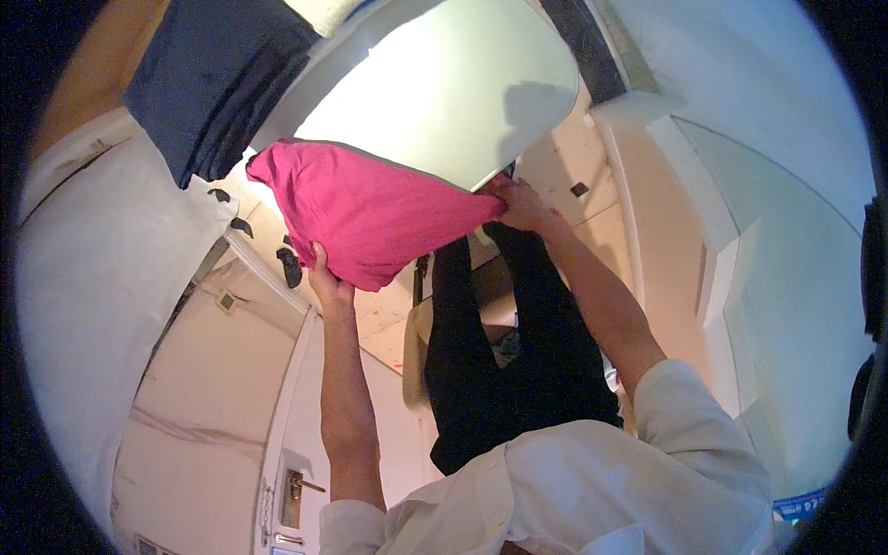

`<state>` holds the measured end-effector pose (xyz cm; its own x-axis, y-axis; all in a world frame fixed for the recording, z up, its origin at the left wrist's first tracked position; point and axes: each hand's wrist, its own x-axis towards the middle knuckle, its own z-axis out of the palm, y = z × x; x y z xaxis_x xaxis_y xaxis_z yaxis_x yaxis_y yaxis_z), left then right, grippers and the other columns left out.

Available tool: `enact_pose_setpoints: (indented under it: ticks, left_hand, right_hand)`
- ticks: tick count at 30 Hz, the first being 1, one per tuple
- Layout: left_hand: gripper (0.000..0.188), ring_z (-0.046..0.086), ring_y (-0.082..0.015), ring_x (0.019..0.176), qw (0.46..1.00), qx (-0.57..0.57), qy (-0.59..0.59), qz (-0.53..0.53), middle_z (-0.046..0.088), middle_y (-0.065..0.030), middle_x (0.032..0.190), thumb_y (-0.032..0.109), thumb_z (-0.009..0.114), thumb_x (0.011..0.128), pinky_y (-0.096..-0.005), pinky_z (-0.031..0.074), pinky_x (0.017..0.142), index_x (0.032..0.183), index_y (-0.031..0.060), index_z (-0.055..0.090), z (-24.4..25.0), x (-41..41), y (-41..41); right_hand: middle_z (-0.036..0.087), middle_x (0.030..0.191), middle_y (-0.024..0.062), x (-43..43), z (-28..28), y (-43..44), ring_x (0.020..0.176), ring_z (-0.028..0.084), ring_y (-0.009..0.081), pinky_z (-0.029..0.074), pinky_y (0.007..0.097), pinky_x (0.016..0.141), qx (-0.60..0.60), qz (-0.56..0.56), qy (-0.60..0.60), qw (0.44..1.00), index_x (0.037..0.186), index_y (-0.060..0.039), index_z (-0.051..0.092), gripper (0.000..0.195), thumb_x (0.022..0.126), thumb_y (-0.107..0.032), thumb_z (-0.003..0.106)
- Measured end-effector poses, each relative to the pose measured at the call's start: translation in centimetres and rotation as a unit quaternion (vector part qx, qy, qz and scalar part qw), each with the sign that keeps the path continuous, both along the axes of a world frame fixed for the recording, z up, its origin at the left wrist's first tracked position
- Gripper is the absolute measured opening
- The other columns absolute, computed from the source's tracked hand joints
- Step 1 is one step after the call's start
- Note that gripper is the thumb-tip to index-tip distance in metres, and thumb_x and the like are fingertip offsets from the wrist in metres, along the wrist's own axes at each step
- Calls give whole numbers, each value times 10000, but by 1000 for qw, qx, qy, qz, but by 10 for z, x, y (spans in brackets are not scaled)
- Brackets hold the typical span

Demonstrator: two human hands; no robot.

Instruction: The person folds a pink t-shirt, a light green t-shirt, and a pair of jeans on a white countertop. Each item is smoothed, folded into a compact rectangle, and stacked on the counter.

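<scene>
A pink cloth garment (pixel 374 208) hangs over the near edge of a pale board (pixel 451 83) with rounded corners. My left hand (pixel 331 281) grips the garment's lower left edge, its thumb on top of the cloth and the other fingers hidden beneath. At the board's near right corner, my right hand (pixel 522 204) holds bunched pink cloth. The garment is stretched between both hands and looks slightly creased.
A stack of folded dark cloths (pixel 222 83) lies at the upper left, beside a white-covered surface (pixel 111 243). A door with a metal handle (pixel 295 485) stands at the lower left. Small dark pieces (pixel 288 267) lie on the tiled floor. A pale wall is on the right.
</scene>
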<state>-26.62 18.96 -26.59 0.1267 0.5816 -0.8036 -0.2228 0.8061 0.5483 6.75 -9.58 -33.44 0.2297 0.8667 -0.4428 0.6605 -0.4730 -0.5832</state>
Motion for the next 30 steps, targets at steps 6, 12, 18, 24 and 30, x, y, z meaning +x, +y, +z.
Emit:
enact_pose_setpoints:
  ticks: [6, 12, 18, 24, 30]
  left_hand:
    - [698, 488, -349, 1357, 986, -90, -67, 123, 505, -123, 1497, 385, 731, 931, -595, 387, 1144, 1497, 107, 432, 6, 55, -63]
    - [836, 399, -368, 1423, 975, -63, -81, 196, 447, -104, 1556, 475, 761, 880, -618, 304, 1185, 1523, 91, 390, 11, 108, -90]
    - [934, 358, -381, 1450, 966, -73, -85, 234, 393, -119, 1594, 554, 754, 852, -641, 251, 1208, 1555, 97, 341, 25, 106, -94]
    - [933, 339, -374, 1464, 960, -55, -93, 257, 374, -106, 1608, 585, 735, 853, -637, 233, 1221, 1553, 105, 348, 1, 77, -107]
    - [841, 443, -316, 1399, 969, -47, -51, 238, 467, -88, 1545, 527, 749, 872, -552, 373, 1158, 1510, 93, 414, -8, 69, -103]
  right_hand:
    - [728, 978, 175, 142, 194, 93, 989, 686, 390, 539, 514, 899, -204, 100, -76, 971, 960, -50, 730, 282, 743, -228, 699]
    - [688, 1182, 142, 192, 189, 255, 1194, 610, 358, 488, 593, 978, -73, 147, -294, 942, 1139, -84, 694, 301, 861, -192, 658]
    - [517, 1458, 146, 93, 153, 264, 1402, 424, 378, 317, 645, 1120, 116, 75, -275, 951, 1323, -69, 635, 454, 881, -166, 667]
    - [538, 1370, 177, 48, 173, 158, 1340, 448, 421, 341, 604, 1107, 236, -38, -83, 968, 1217, -47, 631, 393, 843, -151, 693]
    - [574, 1286, 235, 152, 122, 68, 1191, 577, 417, 486, 504, 999, 62, -447, -193, 871, 1295, -34, 542, 693, 792, -411, 834]
